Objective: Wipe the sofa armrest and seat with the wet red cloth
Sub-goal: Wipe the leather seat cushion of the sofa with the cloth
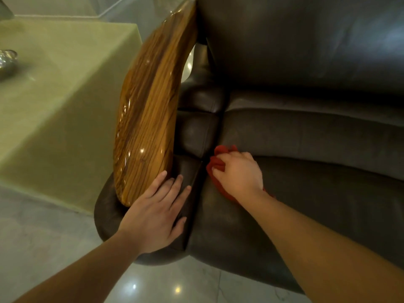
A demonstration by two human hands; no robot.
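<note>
At frame centre, the right hand (pixel 239 171) clutches the red cloth (pixel 218 165) bunched beneath it on the seat (pixel 306 193); the left hand (pixel 157 213) lies spread on the armrest (pixel 190 132).

Glossy pale marble floor (pixel 54 248); greenish stone side table (pixel 54 110); dim light

The dark leather seat (pixel 306 193) of the sofa carried my red cloth (pixel 218 162), bunched under my right hand (pixel 240 171) close to the crease where the seat met the padded side. My left hand (pixel 157 213) lay flat on that padded side, just beside the glossy wooden armrest (pixel 146 119). The sofa stood on a pale polished floor (pixel 54 232), next to a greenish block (pixel 54 95) bearing a small shiny object (pixel 7 62).
</note>
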